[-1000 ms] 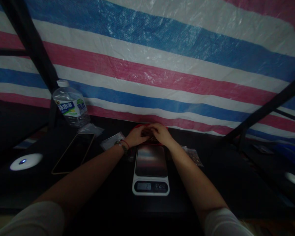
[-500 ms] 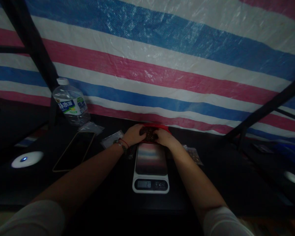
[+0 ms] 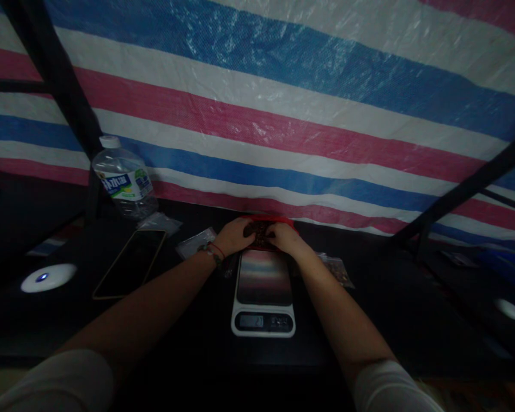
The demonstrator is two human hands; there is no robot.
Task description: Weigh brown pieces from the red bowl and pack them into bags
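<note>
A shallow red tray holding many small dark brown pieces lies just behind a white digital kitchen scale. The scale's display shows what looks like 27, and its shiny plate is bare. From the left, my left hand reaches into the tray, its fingers bent among the brown pieces. My right hand comes in from the other side, finger and thumb drawn together over the same pieces. The fingertips are dark and partly hidden, so I cannot make out what either hand pinches.
To the left are clear plastic bags, a phone, a large clear bottle and a white oval device with a blue light. Right of the scale lies a bag of small brown pieces. A striped tarp hangs behind.
Both hands stay over the tray; their fingers have shifted slightly among the brown pieces, with the right fingers moving a little left. The scale and other objects have not moved.
</note>
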